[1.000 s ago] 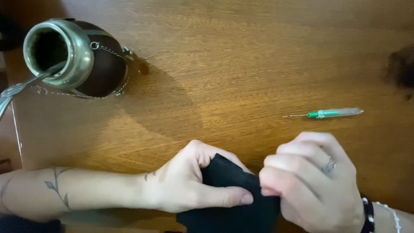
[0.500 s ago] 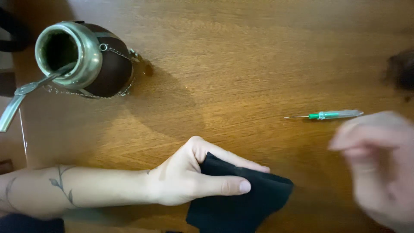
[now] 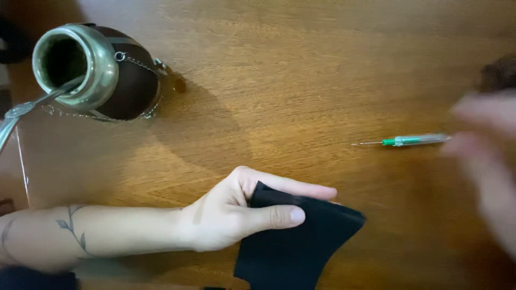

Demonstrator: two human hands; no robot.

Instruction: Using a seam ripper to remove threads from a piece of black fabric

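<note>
My left hand (image 3: 231,217) lay on the wooden table (image 3: 301,80) and pinched a piece of black cloth (image 3: 301,247), thumb on top and forefinger stretched along its upper edge, the other fingers hidden beneath. The cloth rested flat on the table at the near edge, spreading out to the right of my fingers. My right hand (image 3: 486,161) was only a blur at the right side, so I could not tell whether it was spread or closed; it hovered just beside the clear end of a small tool with a green collar and a thin metal tip (image 3: 411,140), which lay on the table well apart from the cloth. At the far left stood a dark round cup with a metal rim (image 3: 102,70), a metal straw (image 3: 27,110) leaning out of its mouth.
</note>
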